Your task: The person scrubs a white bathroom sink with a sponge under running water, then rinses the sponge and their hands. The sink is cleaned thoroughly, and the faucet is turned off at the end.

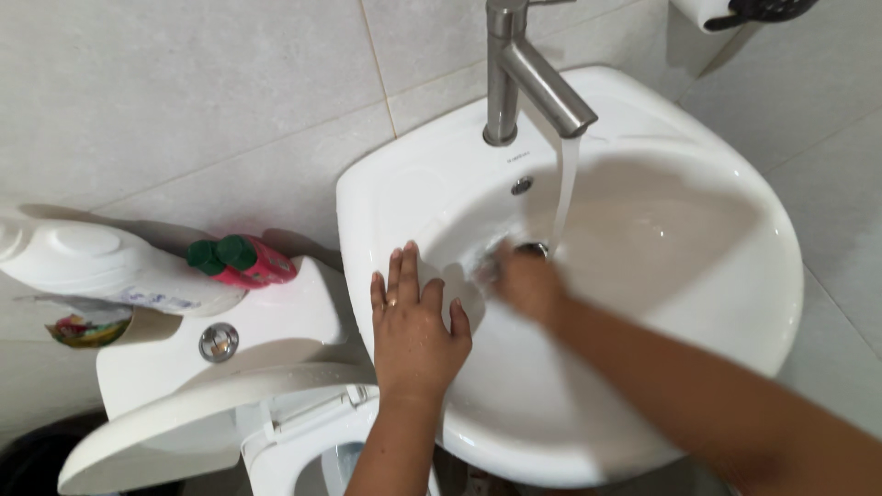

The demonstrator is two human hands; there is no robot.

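A: Nearest, at six o'clock, what do you see?

B: Two bare forearms coming up from the bottom edge. The left hand (415,317) lies flat on the rim of the white ceramic washbasin (698,211), at about nine o'clock on the bowl, fingers (401,269) spread open and gripping nothing.

A: And the other one?

B: The right hand (525,280) is further in, at the bowl's centre beside the drain, blurred. It seems to be rubbing the basin floor; whether its fingers are closed on a cloth or sponge, I cannot tell.

A: So which step is this?

B: I judge it to be scrubbing the bowl under running water. The stream (567,184) falls from the brushed steel tap (528,69) at twelve o'clock, landing just beside that hand. Working outward to the walls and rim would call for a steady brace from the left hand.

A: Anything off to the side?

B: At nine o'clock, a white toilet cistern (276,321) carrying a pink bottle with green cap (243,260) and a large white plastic bottle (101,266).
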